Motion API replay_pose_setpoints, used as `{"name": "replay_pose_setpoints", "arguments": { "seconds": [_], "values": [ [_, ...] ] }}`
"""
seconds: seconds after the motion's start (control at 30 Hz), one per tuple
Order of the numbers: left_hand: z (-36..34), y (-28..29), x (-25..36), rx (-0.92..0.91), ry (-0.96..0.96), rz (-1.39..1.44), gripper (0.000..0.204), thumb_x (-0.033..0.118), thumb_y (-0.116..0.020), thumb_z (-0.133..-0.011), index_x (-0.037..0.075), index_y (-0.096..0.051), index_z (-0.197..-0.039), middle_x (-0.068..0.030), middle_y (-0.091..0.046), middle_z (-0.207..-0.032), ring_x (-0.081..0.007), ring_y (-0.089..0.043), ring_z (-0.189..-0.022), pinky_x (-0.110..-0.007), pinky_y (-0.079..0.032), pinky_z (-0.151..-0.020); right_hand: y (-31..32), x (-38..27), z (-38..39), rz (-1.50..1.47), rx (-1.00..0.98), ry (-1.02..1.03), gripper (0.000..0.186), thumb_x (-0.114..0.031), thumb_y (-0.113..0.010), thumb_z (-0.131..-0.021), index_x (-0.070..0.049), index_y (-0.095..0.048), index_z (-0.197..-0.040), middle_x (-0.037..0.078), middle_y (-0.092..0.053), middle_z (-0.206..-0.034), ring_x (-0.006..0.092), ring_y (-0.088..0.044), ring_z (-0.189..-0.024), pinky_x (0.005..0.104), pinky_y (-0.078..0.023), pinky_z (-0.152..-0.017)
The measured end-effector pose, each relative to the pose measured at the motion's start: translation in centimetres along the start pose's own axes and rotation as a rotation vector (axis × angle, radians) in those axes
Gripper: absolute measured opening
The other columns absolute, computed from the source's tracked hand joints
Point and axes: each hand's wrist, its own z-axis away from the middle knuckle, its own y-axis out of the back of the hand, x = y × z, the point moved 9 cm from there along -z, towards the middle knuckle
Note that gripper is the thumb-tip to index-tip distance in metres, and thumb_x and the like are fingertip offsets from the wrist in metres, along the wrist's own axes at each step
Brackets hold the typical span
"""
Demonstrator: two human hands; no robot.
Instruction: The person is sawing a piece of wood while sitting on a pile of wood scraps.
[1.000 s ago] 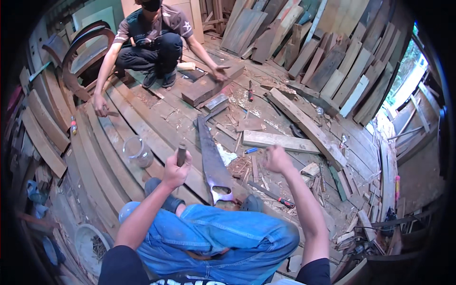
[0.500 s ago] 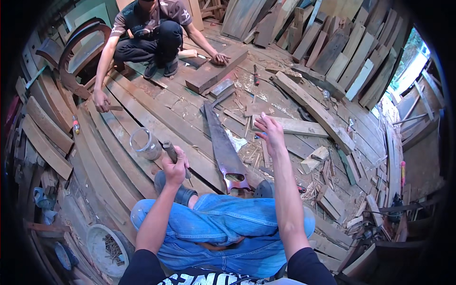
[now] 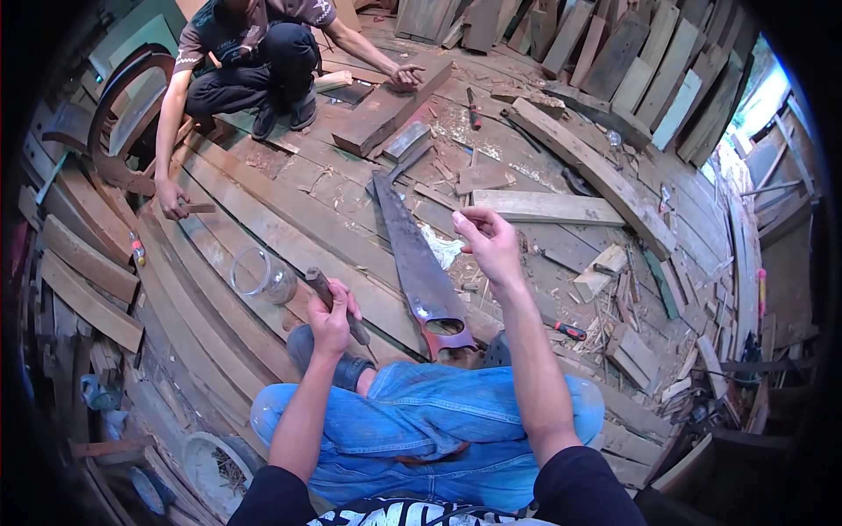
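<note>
My left hand (image 3: 330, 317) is wrapped round a dark wooden-handled tool (image 3: 358, 330) with a thin shaft pointing down toward my shoe; its exact kind is unclear. Just left of that hand, a clear glass jar (image 3: 279, 285) lies tilted on the boards, its mouth facing up and left. My right hand (image 3: 491, 245) is raised over the floor with thumb and forefinger brought together; anything between them is too small to make out. Between my hands lies a handsaw (image 3: 410, 254), its reddish handle near my feet and its blade pointing away.
A co-worker (image 3: 254, 61) squats at the far left, one hand on a thick wooden block (image 3: 395, 110), the other holding a small wood piece (image 3: 200, 209). Curved boards (image 3: 189, 289) run along the left. A red-and-black screwdriver (image 3: 570, 331) and offcuts lie right; a bucket (image 3: 203, 465) stands lower left.
My right hand has turned and drawn its thumb and forefinger together. My left hand has tilted the tool, so its thin shaft shows. The view has shifted slightly.
</note>
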Motion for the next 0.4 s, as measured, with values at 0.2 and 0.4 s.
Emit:
{"name": "replay_pose_setpoints", "arguments": {
  "seconds": [0.2, 0.4],
  "values": [
    [0.4, 0.0, -1.4, -0.01, 0.069, -0.042, 0.029, 0.033, -0.047, -0.099, 0.006, -0.047, -0.089, -0.0025, -0.045, -0.067, -0.0116, -0.046, -0.056, -0.026, -0.043, -0.051, -0.4, 0.9, -0.2, 0.013, -0.009, 0.007, 0.044, -0.028, -0.075, -0.081, 0.006, -0.06, -0.105, 0.012, -0.066, -0.095, 0.0153, -0.063, -0.087, 0.0271, -0.051, -0.076],
    [0.5, 0.2, -2.2, -0.014, 0.083, -0.067, 0.028, 0.034, -0.047, -0.099, 0.006, -0.048, -0.09, -0.0028, -0.046, -0.066, -0.0118, -0.047, -0.056, -0.026, -0.043, -0.051, -0.5, 0.8, -0.1, 0.025, -0.015, 0.0, 0.045, -0.028, -0.075, -0.081, 0.005, -0.06, -0.106, 0.012, -0.066, -0.095, 0.0153, -0.063, -0.087, 0.0269, -0.051, -0.077]
  ]
}}
